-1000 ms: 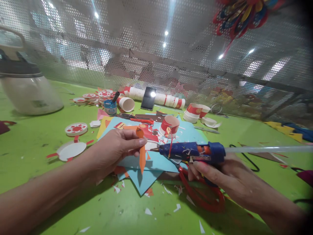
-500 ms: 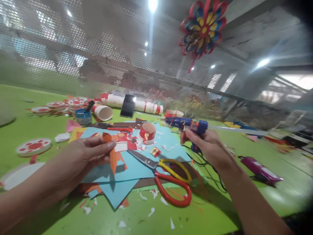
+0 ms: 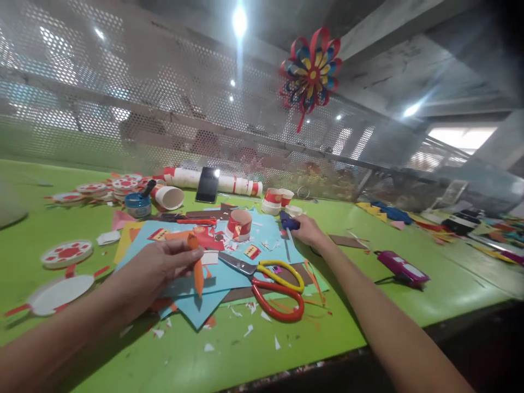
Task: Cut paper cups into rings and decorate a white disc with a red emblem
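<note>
"Where's the pointed orange paper strip (image 3: 198,275)?"
"Lower centre-left, pinched in the left hand (image 3: 158,267). Probably light, bendy; hold its top."
"Right hand (image 3: 310,232)?"
"At the blue plastic glue gun (image 3: 289,221), right of centre; can't tell if the fingers grip."

"How do my arms stand from your end?"
"I have my left forearm (image 3: 73,333) slanting up from the lower left corner, and its hand, my left hand (image 3: 161,267), just left of centre, thumb and forefinger pinched together."
"And the other side?"
"My right forearm (image 3: 380,322) rises from the lower right to my right hand (image 3: 308,230), slightly right of centre and higher, back up, fingers bent (their tips are hard to make out from here)."
</note>
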`<move>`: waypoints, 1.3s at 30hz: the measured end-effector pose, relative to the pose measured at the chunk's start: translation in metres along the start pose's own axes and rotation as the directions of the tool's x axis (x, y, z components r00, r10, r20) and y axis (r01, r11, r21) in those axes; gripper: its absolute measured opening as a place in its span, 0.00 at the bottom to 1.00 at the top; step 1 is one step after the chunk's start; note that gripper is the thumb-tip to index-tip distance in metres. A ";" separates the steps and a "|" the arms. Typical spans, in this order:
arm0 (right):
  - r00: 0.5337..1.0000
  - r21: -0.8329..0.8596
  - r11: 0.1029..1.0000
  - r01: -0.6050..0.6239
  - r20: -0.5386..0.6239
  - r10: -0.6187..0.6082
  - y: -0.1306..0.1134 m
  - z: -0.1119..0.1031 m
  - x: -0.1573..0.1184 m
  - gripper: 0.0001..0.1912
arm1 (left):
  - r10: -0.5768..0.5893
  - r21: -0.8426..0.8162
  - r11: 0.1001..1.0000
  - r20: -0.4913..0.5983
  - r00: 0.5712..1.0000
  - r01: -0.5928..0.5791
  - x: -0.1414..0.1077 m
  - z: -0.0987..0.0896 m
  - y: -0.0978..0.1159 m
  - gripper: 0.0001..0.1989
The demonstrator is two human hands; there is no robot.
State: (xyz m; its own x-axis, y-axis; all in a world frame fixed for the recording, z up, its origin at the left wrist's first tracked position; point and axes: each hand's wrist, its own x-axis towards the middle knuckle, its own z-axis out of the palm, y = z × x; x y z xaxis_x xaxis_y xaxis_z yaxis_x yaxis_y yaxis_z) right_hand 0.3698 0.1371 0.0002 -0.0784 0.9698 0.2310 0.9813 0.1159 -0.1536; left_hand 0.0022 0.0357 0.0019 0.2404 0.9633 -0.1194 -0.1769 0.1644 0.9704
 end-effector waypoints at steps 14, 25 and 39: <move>1.000 0.072 0.997 -0.028 -0.010 0.029 0.013 -0.003 0.004 0.14 | -0.042 0.005 0.999 0.091 0.995 0.042 0.005 -0.001 -0.009 0.08; 0.971 0.602 0.762 0.238 -0.151 -0.184 -0.104 -0.035 -0.055 0.13 | -0.029 0.180 0.984 0.178 0.984 -0.004 -0.005 0.011 -0.004 0.08; 0.910 0.874 0.486 0.031 0.177 -0.376 -0.166 -0.032 -0.087 0.04 | -0.023 0.268 0.962 0.267 0.963 -0.051 -0.004 0.033 -0.001 0.06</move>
State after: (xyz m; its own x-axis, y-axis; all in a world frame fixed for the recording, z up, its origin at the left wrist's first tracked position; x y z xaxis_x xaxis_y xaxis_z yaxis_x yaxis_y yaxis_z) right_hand 0.2192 0.0264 0.0361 -0.4713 0.8765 0.0982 0.3205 0.2740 -0.9068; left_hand 0.0328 0.0247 0.0080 0.4907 0.8675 -0.0813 0.0733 0.0518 0.9960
